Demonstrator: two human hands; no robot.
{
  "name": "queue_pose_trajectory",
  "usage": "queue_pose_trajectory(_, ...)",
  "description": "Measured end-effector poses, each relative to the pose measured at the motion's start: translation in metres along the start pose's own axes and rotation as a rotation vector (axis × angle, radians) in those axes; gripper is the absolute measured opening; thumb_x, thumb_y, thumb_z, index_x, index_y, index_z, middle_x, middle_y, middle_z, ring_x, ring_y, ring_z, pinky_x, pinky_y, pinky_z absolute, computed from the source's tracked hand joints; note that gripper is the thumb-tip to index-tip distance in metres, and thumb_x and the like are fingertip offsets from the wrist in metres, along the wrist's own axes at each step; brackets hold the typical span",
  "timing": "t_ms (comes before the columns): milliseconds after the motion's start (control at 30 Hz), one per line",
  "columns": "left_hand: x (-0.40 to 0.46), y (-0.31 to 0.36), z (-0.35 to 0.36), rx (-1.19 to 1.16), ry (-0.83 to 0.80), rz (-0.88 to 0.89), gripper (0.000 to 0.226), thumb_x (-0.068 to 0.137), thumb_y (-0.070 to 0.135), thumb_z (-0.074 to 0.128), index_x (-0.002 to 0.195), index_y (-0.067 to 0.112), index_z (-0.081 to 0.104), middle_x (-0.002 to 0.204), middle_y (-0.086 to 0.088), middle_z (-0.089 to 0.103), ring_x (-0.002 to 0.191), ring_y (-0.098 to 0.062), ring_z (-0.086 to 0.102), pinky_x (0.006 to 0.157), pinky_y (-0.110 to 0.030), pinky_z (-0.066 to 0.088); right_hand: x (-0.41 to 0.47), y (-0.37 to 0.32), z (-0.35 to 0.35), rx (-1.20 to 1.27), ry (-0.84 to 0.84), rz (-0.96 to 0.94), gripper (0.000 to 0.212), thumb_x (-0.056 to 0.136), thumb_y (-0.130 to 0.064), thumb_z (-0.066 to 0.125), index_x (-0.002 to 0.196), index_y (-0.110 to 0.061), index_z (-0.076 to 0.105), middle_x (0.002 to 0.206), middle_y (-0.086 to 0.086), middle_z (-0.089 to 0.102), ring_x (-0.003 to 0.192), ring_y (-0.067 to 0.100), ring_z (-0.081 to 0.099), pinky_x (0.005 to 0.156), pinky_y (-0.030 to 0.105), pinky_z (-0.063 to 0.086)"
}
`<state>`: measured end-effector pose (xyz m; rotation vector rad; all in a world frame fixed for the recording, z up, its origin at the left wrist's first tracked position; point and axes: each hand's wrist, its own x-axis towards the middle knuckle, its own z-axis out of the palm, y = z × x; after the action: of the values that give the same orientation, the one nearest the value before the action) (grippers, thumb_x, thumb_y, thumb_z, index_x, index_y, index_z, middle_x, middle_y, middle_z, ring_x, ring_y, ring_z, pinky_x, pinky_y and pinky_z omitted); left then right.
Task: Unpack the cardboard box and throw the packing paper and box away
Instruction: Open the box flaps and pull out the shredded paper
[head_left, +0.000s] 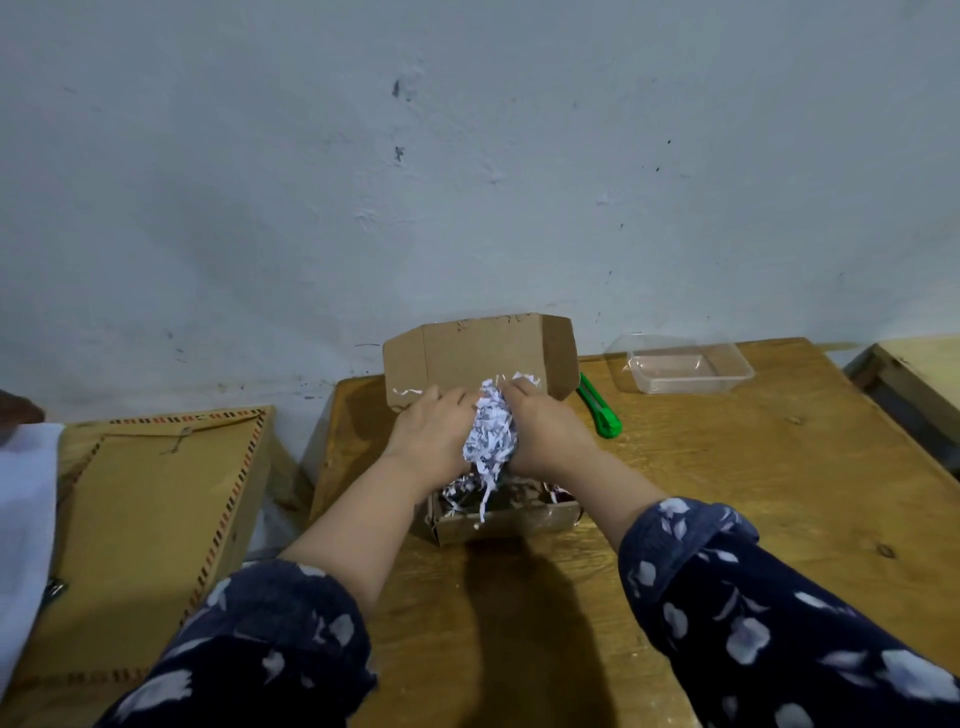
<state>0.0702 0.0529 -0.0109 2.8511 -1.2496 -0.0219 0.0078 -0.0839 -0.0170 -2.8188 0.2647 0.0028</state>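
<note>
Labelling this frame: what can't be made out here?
- Head view: box contents, covered by shredded paper and both hands, left, right.
- Head view: any bin is outside the frame.
- Head view: object at the left edge, cut off.

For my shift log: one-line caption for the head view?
Both hands, left and right, lift a white shredded-paper wad from the open brown cardboard box on the wooden table.

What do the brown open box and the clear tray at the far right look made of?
Brown open box: corrugated cardboard by the look, matte, with creased fold lines on its raised lid. Clear rectangular tray: probably thin plastic, glossy and see-through, the wooden table visible through it.
</note>
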Motion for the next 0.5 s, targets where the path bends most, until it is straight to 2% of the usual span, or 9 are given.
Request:
queue_pose_trajectory(100,0.006,0.002,-0.015,-0.004,0.087,-0.001,0.087,0.069,0.031,0.081,0.142,0.021,0.035,0.134,0.001,0.051,0.112,-0.023,0.046,0.09,-0.038,0.05,-0.005,-0.002,-0.024,-0.012,0.104,-0.035,0.088,0.068,-0.02,0.077,0.143,-0.016,0.031,0.143,0.001,0.039,0.106,0.026,0.06,0.076,0.035,0.053)
queue_pose_trajectory(267,0.022,0.036,-0.031,-0.051,0.172,0.101,0.077,0.077,0.031,0.074,0.142,0.022,0.033,0.135,0.0,0.049,0.116,-0.024,0.043,0.091,-0.039,0.046,-0.035,0.018,-0.058,-0.042,0.195,0.03,0.081,0.069,-0.03,0.077,0.138,-0.016,0.038,0.136,0.001,0.045,0.107,0.026,0.059,0.083,0.037,0.048)
queue_pose_trajectory(400,0.037,0.087,-0.031,-0.059,0.138,0.242,0.074,0.079,0.023,0.071,0.142,0.016,0.033,0.135,-0.004,0.047,0.118,-0.027,0.041,0.096,-0.037,0.041,-0.072,0.056,-0.072,-0.012,0.234,0.131,0.074,0.067,-0.032,0.076,0.132,-0.015,0.044,0.129,0.002,0.048,0.102,0.027,0.06,0.073,0.035,0.049)
queue_pose_trajectory(500,0.043,0.132,-0.023,-0.078,0.088,0.327,0.071,0.08,0.02,0.069,0.141,0.016,0.033,0.137,-0.005,0.045,0.12,-0.028,0.04,0.097,-0.04,0.044,-0.103,0.091,-0.071,0.007,0.229,0.237,0.074,0.067,-0.033,0.074,0.132,-0.017,0.044,0.13,0.001,0.047,0.105,0.028,0.059,0.074,0.035,0.046)
